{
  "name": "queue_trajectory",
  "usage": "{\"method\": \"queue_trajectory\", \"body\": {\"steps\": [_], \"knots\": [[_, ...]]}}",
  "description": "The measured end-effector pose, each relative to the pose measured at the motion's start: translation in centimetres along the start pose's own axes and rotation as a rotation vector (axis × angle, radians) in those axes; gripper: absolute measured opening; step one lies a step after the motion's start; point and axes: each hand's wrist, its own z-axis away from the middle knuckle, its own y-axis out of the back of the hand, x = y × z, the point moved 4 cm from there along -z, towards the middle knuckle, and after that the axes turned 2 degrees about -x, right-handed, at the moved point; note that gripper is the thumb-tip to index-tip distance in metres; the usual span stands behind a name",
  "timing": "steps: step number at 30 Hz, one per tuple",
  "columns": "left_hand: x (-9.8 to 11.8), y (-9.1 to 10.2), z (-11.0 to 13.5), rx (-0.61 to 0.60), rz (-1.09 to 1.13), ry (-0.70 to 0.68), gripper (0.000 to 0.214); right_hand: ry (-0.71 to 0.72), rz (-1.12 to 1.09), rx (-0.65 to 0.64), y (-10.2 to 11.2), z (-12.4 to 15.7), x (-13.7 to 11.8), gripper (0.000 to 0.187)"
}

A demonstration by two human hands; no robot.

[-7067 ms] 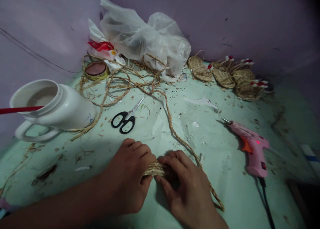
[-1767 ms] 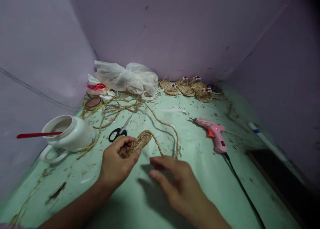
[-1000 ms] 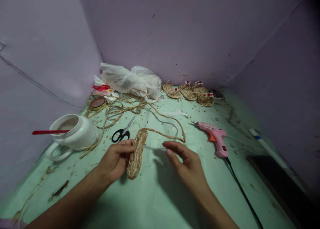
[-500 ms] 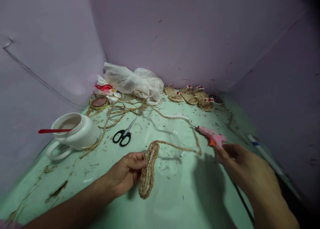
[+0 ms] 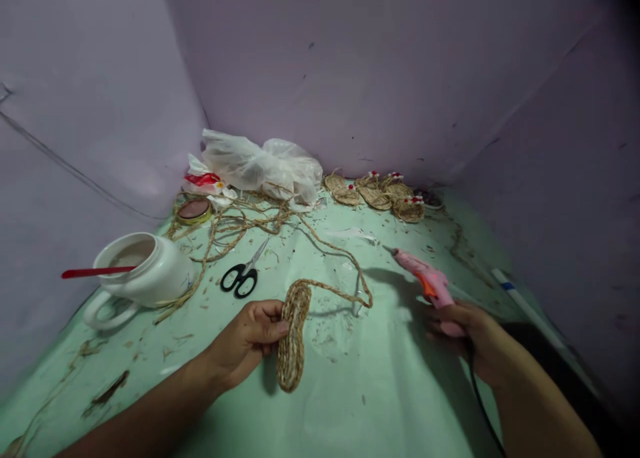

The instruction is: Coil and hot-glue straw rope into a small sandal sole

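Observation:
My left hand [image 5: 247,341] pinches the edge of an oval coil of braided straw rope [image 5: 293,335], held on edge just above the pale green floor [image 5: 350,398]. A loose tail of the same rope [image 5: 345,271] runs from the coil's top back to a tangle near the wall. My right hand [image 5: 473,338] is closed round the handle of a pink glue gun [image 5: 425,281], whose nozzle points away to the left and whose black cord [image 5: 477,405] trails toward me.
Black-handled scissors [image 5: 243,278] lie behind the coil. A white jug [image 5: 147,275] with a red stick [image 5: 93,271] lies at the left. Tangled rope [image 5: 235,221], a round tin [image 5: 193,211], a plastic bag [image 5: 263,165] and several finished straw pieces [image 5: 380,193] sit along the purple wall.
My right hand let go of the rope tail, swung right and closed on the glue gun. My left hand kept the coil, turning it upright and lowering it toward me.

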Motion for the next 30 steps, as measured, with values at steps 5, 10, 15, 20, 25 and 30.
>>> {"method": "queue_trajectory", "body": {"steps": [5, 10, 15, 20, 25, 30], "knots": [[0.7, 0.2, -0.2, 0.016, -0.081, -0.059, 0.032, -0.015, -0.382, -0.224, -3.1, 4.0, -2.7, 0.04], [1.3, 0.5, -0.3, 0.05, -0.167, -0.106, 0.034, 0.002, -0.503, -0.383, -5.6, 5.8, -3.1, 0.04], [1.4, 0.4, -0.3, 0.041, -0.224, -0.11, 0.037, 0.105, -0.482, -0.33, -6.3, 5.8, -2.1, 0.029], [1.3, 0.3, -0.3, 0.038, -0.253, -0.117, 0.036, 0.154, -0.404, -0.298, -6.5, 5.8, -2.2, 0.026], [1.1, 0.4, -0.4, 0.027, -0.27, -0.112, 0.037, 0.149, -0.361, -0.277, -6.9, 5.8, -2.6, 0.029], [1.0, 0.4, -0.4, 0.022, -0.271, -0.106, 0.034, 0.188, -0.346, -0.282, -6.9, 5.7, -2.3, 0.024]]}}
